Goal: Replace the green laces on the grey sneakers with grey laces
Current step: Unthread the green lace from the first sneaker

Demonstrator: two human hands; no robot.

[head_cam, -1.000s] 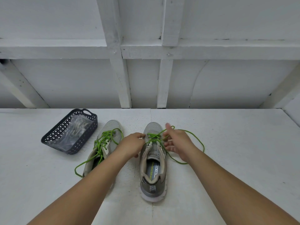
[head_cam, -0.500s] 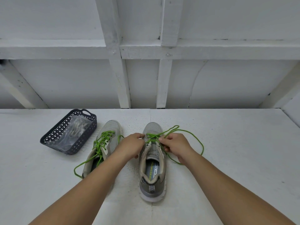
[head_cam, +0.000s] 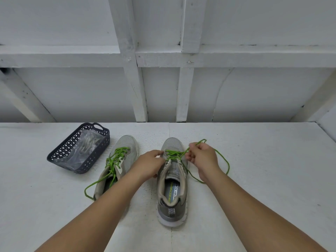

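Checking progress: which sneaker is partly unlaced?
The right-hand sneaker: its green lace trails loose, upper eyelets empty. The left-hand sneaker remains laced higher.

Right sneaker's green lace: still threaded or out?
Partly threaded. The green lace crosses only the front eyelets of the right sneaker; the right hand pinches a loose strand.

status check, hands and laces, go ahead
Left hand steadies the right sneaker. Right hand pinches its green lace, partly unthreaded. Left sneaker fully laced. Nothing in the way.

Green-laced grey sneakers [head_cam: 171, 180], toes away
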